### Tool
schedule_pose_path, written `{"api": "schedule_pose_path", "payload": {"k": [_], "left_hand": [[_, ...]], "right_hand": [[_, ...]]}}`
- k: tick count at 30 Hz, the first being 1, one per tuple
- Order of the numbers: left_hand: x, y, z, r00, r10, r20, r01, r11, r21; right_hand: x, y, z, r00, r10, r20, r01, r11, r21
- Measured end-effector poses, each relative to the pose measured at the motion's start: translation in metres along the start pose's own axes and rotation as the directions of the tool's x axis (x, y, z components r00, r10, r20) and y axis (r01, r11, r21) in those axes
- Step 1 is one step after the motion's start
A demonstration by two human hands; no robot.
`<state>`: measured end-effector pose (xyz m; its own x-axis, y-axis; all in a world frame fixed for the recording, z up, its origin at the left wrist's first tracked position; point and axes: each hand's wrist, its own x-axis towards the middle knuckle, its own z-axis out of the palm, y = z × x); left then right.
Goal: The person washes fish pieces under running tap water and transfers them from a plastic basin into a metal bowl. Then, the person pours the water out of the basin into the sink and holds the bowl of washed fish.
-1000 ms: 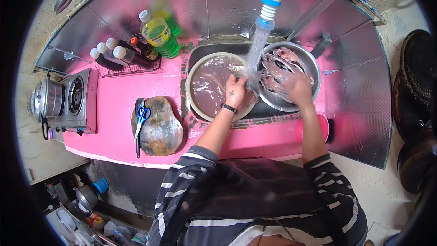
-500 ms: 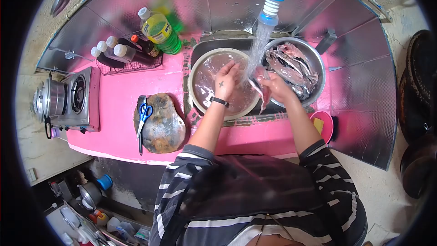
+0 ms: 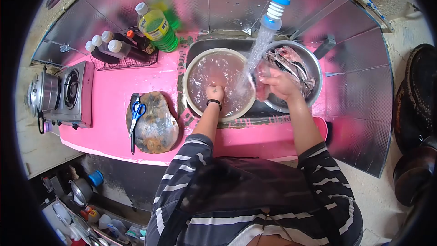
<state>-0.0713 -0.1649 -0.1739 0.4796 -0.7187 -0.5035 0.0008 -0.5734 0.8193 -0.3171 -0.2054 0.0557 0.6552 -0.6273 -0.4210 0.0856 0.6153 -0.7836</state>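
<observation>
Lowered since the earlier frame, the left hand [image 3: 215,93] is now immersed in the basin [image 3: 185,86]. Left of the basin, blue-handled scissors [image 3: 136,116] lie on the chopping board [image 3: 160,127]. Cloudy water hides the left fingers; their opening and any grip cannot be determined. Water from the faucet [image 3: 276,10] runs down to the basin's right rim. Beside that rim, the fish piece [image 3: 261,91] is held in the partly closed right hand [image 3: 282,84]. Farther right, the metal bowl [image 3: 320,79] contains cut fish [image 3: 291,60].
</observation>
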Motion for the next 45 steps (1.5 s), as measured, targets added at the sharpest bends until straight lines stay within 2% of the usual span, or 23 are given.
{"api": "schedule_pose_path", "payload": {"k": [2, 3, 6, 14, 17, 20, 24, 25, 27, 29, 30, 31, 32, 35, 37, 38, 39, 40, 41, 42, 43, 44, 45], "left_hand": [[0.004, 0.004, -0.003, 0.995, -0.081, 0.066, 0.085, 0.994, -0.063], [-0.026, 0.033, -0.011, 1.0, 0.016, -0.009, -0.018, 0.956, -0.291], [-0.028, 0.037, -0.027, 0.965, 0.005, 0.262, 0.142, 0.83, -0.539], [-0.08, 0.087, -0.063, 0.883, -0.02, 0.468, 0.365, 0.658, -0.659], [-0.076, 0.081, -0.054, 0.873, 0.022, 0.486, 0.358, 0.647, -0.673], [-0.076, 0.086, -0.044, 0.866, 0.036, 0.499, 0.368, 0.63, -0.684], [-0.092, 0.11, -0.03, 0.816, 0.06, 0.575, 0.47, 0.512, -0.719], [-0.09, 0.112, -0.028, 0.768, 0.056, 0.637, 0.528, 0.508, -0.681], [-0.106, 0.136, -0.022, 0.721, -0.013, 0.693, 0.616, 0.471, -0.631], [-0.098, 0.128, -0.015, 0.693, 0.036, 0.72, 0.599, 0.528, -0.602], [-0.096, 0.126, -0.011, 0.676, 0.061, 0.734, 0.588, 0.555, -0.588], [-0.107, 0.139, -0.011, 0.734, 0.006, 0.679, 0.554, 0.574, -0.603], [-0.103, 0.135, -0.009, 0.67, 0.035, 0.741, 0.637, 0.485, -0.599], [-0.095, 0.127, -0.008, 0.462, 0.142, 0.875, 0.852, 0.201, -0.483], [-0.111, 0.138, -0.014, 0.482, 0.165, 0.86, 0.852, 0.141, -0.505], [-0.117, 0.139, -0.015, 0.491, 0.177, 0.853, 0.85, 0.113, -0.514], [-0.119, 0.136, -0.015, 0.452, 0.163, 0.877, 0.878, 0.096, -0.47], [-0.121, 0.131, -0.015, 0.441, 0.141, 0.886, 0.88, 0.124, -0.458], [-0.123, 0.125, -0.015, 0.433, 0.121, 0.893, 0.881, 0.151, -0.448], [-0.123, 0.118, -0.017, 0.428, 0.101, 0.898, 0.881, 0.176, -0.439], [-0.119, 0.11, -0.019, 0.359, 0.089, 0.929, 0.918, 0.145, -0.369], [-0.113, 0.104, -0.021, 0.259, 0.18, 0.949, 0.937, 0.191, -0.291], [-0.107, 0.097, -0.022, 0.151, 0.264, 0.953, 0.946, 0.241, -0.216]], "right_hand": [[0.015, 0.005, 0.028, 0.994, -0.03, -0.1, 0.036, 0.998, 0.054], [0.024, 0.011, 0.037, 0.991, -0.056, -0.122, 0.061, 0.997, 0.044], [0.041, 0.024, 0.044, 0.987, -0.103, -0.121, 0.109, 0.993, 0.043], [0.044, 0.014, 0.048, 0.987, -0.155, -0.033, 0.154, 0.988, -0.019], [0.04, 0.01, 0.051, 0.971, -0.216, -0.103, 0.219, 0.976, 0.019], [0.023, -0.008, 0.051, 0.982, -0.147, -0.115, 0.148, 0.989, -0.007], [-0.005, -0.029, 0.026, 0.967, -0.143, -0.211, 0.101, 0.976, -0.195], [-0.013, -0.04, 0.031, 0.936, -0.23, -0.267, 0.187, 0.966, -0.178], [-0.034, -0.051, -0.015, 0.916, -0.221, -0.334, 0.095, 0.931, -0.353], [-0.052, -0.06, -0.026, 0.743, -0.411, -0.529, 0.007, 0.794, -0.607], [-0.062, -0.059, -0.038, 0.635, -0.474, -0.609, -0.243, 0.626, -0.741], [-0.072, -0.054, -0.051, 0.521, -0.562, -0.643, -0.495, 0.415, -0.763], [-0.077, -0.044, -0.062, 0.414, -0.66, -0.626, -0.717, 0.187, -0.672], [-0.071, 0.005, -0.05, 0.458, -0.76, -0.461, -0.328, 0.337, -0.883], [-0.051, 0.026, 0.019, 0.566, -0.631, -0.53, -0.149, 0.554, -0.819], [-0.038, 0.038, 0.028, 0.736, -0.479, -0.478, -0.111, 0.611, -0.784], [-0.013, 0.072, 0.024, 0.724, -0.563, -0.399, -0.083, 0.504, -0.86], [-0.012, 0.054, 0.071, 0.799, -0.358, -0.483, -0.01, 0.795, -0.606], [0.011, 0.073, 0.06, 0.883, -0.215, -0.417, 0.054, 0.93, -0.364], [0.018, 0.068, 0.064, 0.878, -0.087, -0.47, -0.008, 0.98, -0.198], [0.023, 0.062, 0.069, 0.866, 0.048, -0.497, -0.069, 0.997, -0.025], [0.028, 0.057, 0.072, 0.847, 0.184, -0.499, -0.128, 0.981, 0.146], [0.032, 0.06, 0.062, 0.889, 0.192, -0.416, -0.094, 0.965, 0.244]]}}
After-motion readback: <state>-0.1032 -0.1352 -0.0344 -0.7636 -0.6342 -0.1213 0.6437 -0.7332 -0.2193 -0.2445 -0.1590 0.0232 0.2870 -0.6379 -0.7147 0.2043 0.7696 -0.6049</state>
